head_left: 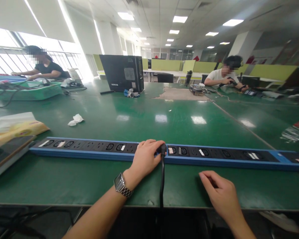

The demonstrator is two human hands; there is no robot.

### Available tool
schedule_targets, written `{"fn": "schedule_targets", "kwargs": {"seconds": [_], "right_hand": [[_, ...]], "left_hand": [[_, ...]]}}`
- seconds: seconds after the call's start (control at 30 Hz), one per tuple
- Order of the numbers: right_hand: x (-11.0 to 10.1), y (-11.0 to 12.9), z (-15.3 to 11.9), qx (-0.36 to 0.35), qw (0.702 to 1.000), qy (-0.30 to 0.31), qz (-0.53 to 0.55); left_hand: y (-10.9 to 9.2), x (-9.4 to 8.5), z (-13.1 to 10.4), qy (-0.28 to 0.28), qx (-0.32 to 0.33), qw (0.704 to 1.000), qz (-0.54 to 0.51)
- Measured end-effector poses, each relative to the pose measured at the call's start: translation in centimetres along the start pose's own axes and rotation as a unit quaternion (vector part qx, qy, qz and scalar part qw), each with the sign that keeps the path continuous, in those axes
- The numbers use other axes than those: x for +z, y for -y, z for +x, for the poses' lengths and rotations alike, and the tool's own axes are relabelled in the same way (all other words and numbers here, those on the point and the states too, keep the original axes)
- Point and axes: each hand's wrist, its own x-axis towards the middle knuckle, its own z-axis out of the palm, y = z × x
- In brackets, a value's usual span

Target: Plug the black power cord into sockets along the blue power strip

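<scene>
Pwr plug (162,149) in L hand (146,155)

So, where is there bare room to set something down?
Bare: glossy green tabletop between the long blue power strip and black computer tower; also between strip, left hand and near edge. Crowded: around the green plastic basket.

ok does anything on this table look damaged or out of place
Yes: beyond the power strip, the green tabletop has a jagged-edged patch where its covering looks torn away, baring a paler surface. Crumpled white tissue also lies loose on the left.
</scene>
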Motion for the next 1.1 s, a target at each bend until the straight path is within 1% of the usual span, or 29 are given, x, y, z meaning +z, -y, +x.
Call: {"fn": "schedule_targets", "kwargs": {"seconds": [0.07,0.13,0.2,0.27,0.43,0.5,0.57,0.67,0.73,0.83,0.9,1.0,1.1], "right_hand": [[0.1,0.1,0.0,-0.004,1.0,0.003,-0.007],[0.2,0.2,0.1,-0.011,1.0,0.002,-0.014],[0.3,0.3,0.1,-0.017,1.0,-0.001,-0.021],[0.4,0.3,0.0,-0.021,0.999,-0.005,-0.027],[0.2,0.0,-0.2,-0.011,1.0,-0.017,-0.014],[0.1,-0.1,-0.2,-0.001,1.0,-0.027,-0.002],[0.0,-0.2,-0.2,0.011,0.999,-0.038,0.007],[-0.1,-0.2,-0.2,0.025,0.998,-0.048,0.012],[-0.2,-0.2,-0.1,0.03,0.998,-0.051,0.012],[-0.2,-0.1,0.0,0.033,0.998,-0.052,0.013],[-0.2,-0.1,0.0,0.036,0.998,-0.049,0.014],[0.0,-0.1,0.1,0.046,0.998,-0.038,0.017],[0.0,-0.1,0.1,0.057,0.998,-0.028,0.027]], "left_hand": [[0.2,-0.2,-0.1,0.003,0.009,1.0,-0.011],[0.1,-0.1,-0.2,-0.02,0.0,0.998,-0.064],[-0.6,0.3,-0.1,-0.056,-0.016,0.989,-0.133],[-2.1,1.3,0.3,-0.062,-0.011,0.984,-0.165],[-6.6,4.6,2.4,0.018,0.035,0.995,-0.096],[-7.9,5.5,3.2,0.034,0.045,0.996,-0.074],[-8.6,5.9,3.8,0.045,0.053,0.996,-0.061],[-8.9,5.8,4.0,0.054,0.063,0.995,-0.05],[-8.6,5.6,3.9,0.049,0.062,0.996,-0.038],[-8.1,5.2,3.7,0.03,0.042,0.998,-0.019],[-7.9,5.1,3.6,0.039,0.046,0.998,-0.022],[-8.1,5.3,3.8,0.058,0.072,0.995,-0.027],[-8.5,5.6,4.0,0.048,0.059,0.997,-0.005]]}}
